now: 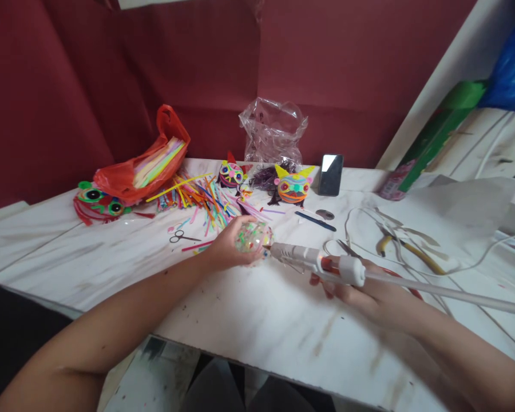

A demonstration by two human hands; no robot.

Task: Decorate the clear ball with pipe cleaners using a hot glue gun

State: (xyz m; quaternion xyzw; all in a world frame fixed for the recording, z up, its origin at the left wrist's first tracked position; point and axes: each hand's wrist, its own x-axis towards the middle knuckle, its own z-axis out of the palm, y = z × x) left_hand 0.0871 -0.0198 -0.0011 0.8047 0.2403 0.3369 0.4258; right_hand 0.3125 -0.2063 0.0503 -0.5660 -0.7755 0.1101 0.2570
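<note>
The left hand point(229, 245) has its grip curled round the clear ball point(249, 237), which it holds over the worktop point(257, 315). The right hand point(371, 289) has its grip closed about the handle of the glue gun point(298, 256), just right of the ball, nozzle pointed at it; whether the tip touches cannot be told. A long glue stick point(446, 290) juts from the gun's rear, away from the ball.

If the gun is hot, a slip of the nozzle could burn the left hand, so close behind the ball's edge. The ball's round, seemingly smooth side could turn in a loose grip and smear the glue. The white cable point(487, 253), right of the ball near the pliers point(420, 257), might snag and jerk the gun.
</note>
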